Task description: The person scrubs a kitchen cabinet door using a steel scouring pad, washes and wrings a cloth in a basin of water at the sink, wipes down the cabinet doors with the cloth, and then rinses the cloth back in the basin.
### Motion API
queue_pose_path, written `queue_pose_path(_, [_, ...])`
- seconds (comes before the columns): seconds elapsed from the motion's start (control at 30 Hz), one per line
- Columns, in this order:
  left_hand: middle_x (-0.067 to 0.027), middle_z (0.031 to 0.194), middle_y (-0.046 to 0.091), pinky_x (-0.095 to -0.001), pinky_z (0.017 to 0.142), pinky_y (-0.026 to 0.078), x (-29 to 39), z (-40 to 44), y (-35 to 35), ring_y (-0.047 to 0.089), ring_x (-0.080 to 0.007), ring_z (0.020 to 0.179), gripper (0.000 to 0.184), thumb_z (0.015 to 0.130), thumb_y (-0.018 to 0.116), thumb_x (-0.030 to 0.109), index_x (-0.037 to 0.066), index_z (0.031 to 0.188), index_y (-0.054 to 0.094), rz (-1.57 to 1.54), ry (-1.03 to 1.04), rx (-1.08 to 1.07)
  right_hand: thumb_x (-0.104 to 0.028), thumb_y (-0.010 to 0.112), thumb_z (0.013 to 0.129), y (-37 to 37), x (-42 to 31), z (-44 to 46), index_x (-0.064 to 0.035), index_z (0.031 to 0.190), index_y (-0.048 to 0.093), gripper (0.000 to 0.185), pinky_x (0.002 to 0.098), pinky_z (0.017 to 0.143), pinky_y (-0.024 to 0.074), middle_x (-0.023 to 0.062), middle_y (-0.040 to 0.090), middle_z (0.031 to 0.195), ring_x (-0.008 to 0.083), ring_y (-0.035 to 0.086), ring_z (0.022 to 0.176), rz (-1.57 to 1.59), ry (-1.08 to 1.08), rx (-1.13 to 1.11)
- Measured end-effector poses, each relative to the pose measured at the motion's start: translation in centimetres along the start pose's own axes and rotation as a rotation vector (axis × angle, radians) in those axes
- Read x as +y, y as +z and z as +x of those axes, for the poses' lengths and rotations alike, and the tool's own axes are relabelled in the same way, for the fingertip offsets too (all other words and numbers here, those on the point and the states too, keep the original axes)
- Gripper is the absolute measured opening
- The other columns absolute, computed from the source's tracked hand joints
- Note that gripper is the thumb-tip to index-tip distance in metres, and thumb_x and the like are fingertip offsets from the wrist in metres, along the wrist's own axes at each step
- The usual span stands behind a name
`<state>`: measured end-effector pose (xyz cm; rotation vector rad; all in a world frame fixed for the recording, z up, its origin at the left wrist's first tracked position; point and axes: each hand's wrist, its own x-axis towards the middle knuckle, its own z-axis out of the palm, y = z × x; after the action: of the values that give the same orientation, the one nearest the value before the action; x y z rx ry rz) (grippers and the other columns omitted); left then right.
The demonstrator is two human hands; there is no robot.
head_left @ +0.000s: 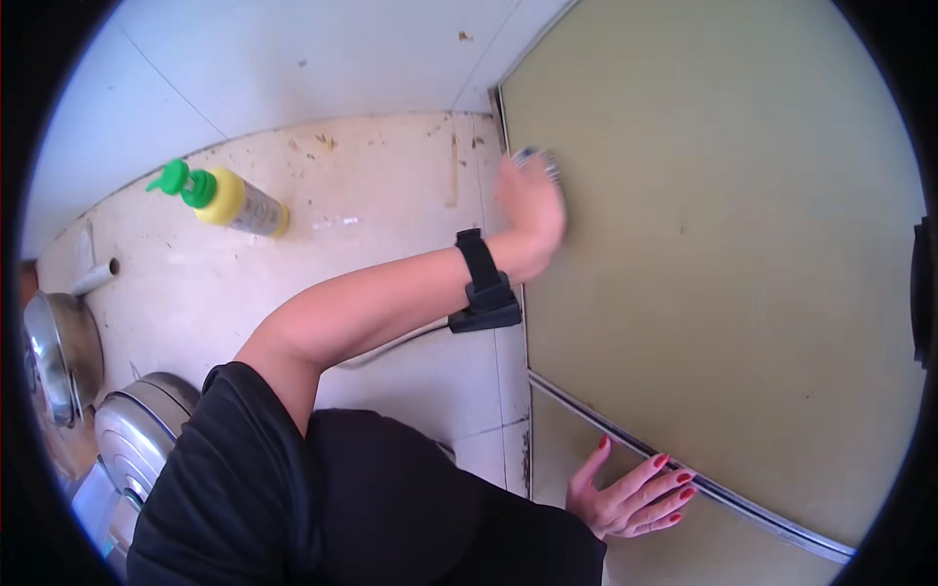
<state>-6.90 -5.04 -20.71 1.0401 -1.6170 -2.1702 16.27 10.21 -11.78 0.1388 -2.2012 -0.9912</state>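
Observation:
My left hand, with a black strap and small box on its wrist, reaches to the pale olive panel beside its metal-trimmed edge. The fingers are curled over a small grey-and-white striped pad, which motion blurs; most of it is hidden under the hand. My right hand lies lower on the panel across a metal strip, fingers stretched out and a little apart, red nails showing. Nothing is in it.
On the stained white surface stands a yellow bottle with a green pump. Metal pots sit at the lower left, near a white roll. A thin cable runs from the wrist box.

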Motion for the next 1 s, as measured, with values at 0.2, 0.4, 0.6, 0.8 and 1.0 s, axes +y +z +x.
queue_pose_path(0.2, [-0.0249, 0.138, 0.022, -0.0396, 0.107, 0.018, 9.6, -6.7, -0.2, 0.02, -0.0333, 0.131, 0.05, 0.093, 0.033, 0.024, -0.006, 0.132, 0.023, 0.03, 1.061, -0.372, -0.042, 0.063, 0.077, 0.8, -1.0, -0.1, -0.0067, 0.121, 0.054, 0.058, 0.0448, 0.105, 0.0201, 0.0167, 0.044, 0.131, 0.036, 0.043, 0.119, 0.021, 0.093, 0.087])
queue_pose_path(0.4, [-0.0314, 0.11, 0.05, -0.0484, 0.089, 0.041, 7.0, 8.5, 0.8, 0.053, -0.0414, 0.1, 0.05, 0.091, 0.033, 0.027, -0.014, 0.119, 0.031, 0.065, -0.177, -0.412, -0.042, 0.061, 0.079, 0.7, -1.1, 0.2, -0.0077, 0.118, 0.057, 0.052, 0.0429, 0.105, 0.0209, 0.0157, 0.046, 0.13, 0.0343, 0.044, 0.119, 0.015, 0.097, 0.105])
queue_pose_path(0.6, [-0.0351, 0.138, 0.011, -0.0472, 0.107, 0.014, 7.9, 0.3, -0.5, 0.012, -0.0431, 0.131, 0.068, 0.086, 0.04, 0.019, -0.014, 0.132, 0.003, 0.198, 0.664, -0.401, -0.041, 0.062, 0.078, 0.1, -2.1, 2.0, -0.0099, 0.119, 0.057, 0.051, 0.0433, 0.107, 0.0186, 0.0156, 0.044, 0.132, 0.0343, 0.042, 0.121, 0.01, 0.089, 0.146])
queue_pose_path(0.8, [-0.0289, 0.134, 0.024, -0.0428, 0.103, 0.022, 6.3, 8.7, 0.5, 0.023, -0.0409, 0.127, 0.066, 0.085, 0.051, 0.022, -0.013, 0.13, 0.016, -0.262, 0.489, -0.315, -0.04, 0.064, 0.076, -0.3, -1.8, 2.4, -0.0116, 0.118, 0.058, 0.051, 0.0433, 0.107, 0.019, 0.0156, 0.044, 0.132, 0.0346, 0.042, 0.121, -0.011, 0.051, 0.131])
queue_pose_path(1.0, [-0.0165, 0.096, 0.048, -0.0362, 0.081, 0.039, 5.9, 7.9, 0.8, 0.05, -0.0283, 0.091, 0.035, 0.077, 0.065, 0.014, -0.002, 0.102, 0.048, -0.197, 0.767, -0.015, -0.039, 0.064, 0.076, 0.5, -0.8, -0.6, -0.0132, 0.117, 0.059, 0.049, 0.0432, 0.107, 0.0191, 0.0144, 0.045, 0.132, 0.0342, 0.044, 0.119, -0.007, 0.106, 0.01])
